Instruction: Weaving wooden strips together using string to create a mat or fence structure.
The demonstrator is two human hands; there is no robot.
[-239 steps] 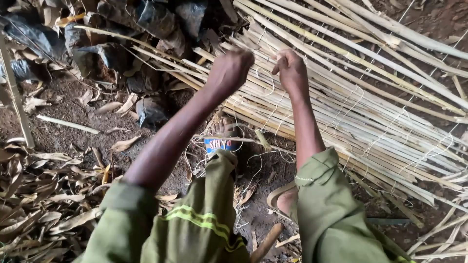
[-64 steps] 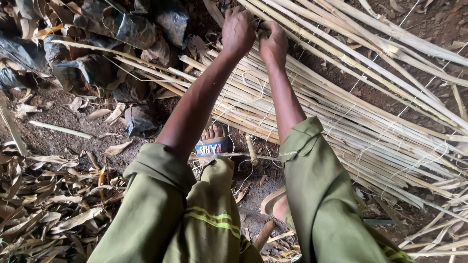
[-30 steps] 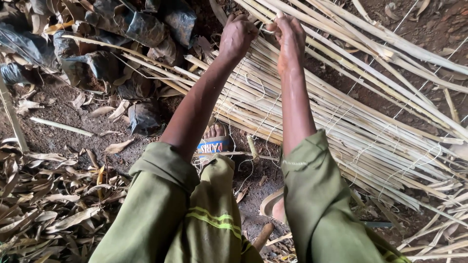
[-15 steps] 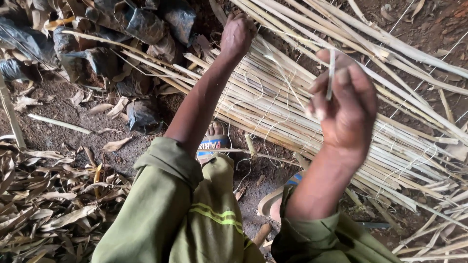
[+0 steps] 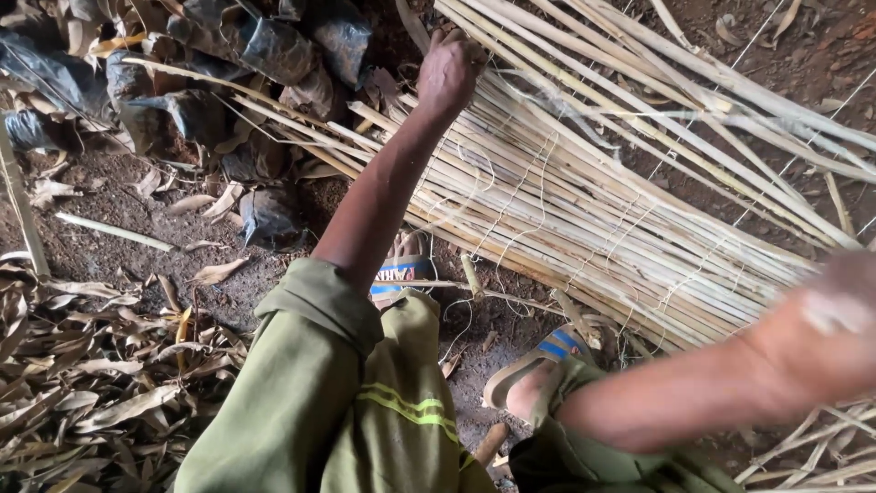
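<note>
A mat of pale split cane stalks (image 5: 639, 210), bound with thin white string (image 5: 511, 196), lies on the dirt in front of me. My left hand (image 5: 449, 68) reaches far forward, its fingers curled over the stalks at the mat's upper left end. My right hand (image 5: 835, 319) is pulled back to the right edge of the view, raised off the mat and badly blurred. What it holds is not clear. Olive-green sleeves and trousers (image 5: 347, 402) fill the bottom of the view.
My feet in blue-strapped sandals (image 5: 406, 271) (image 5: 538, 365) rest against the mat's near edge. Black plastic bags (image 5: 274, 55) are heaped at the upper left. Dry leaves (image 5: 82, 383) cover the lower left ground. A loose cane piece (image 5: 114, 231) lies on the soil.
My right hand left the mat, rose with a thin string between its fingers, then swung out to the right. The left hand has stayed on the stalks.
</note>
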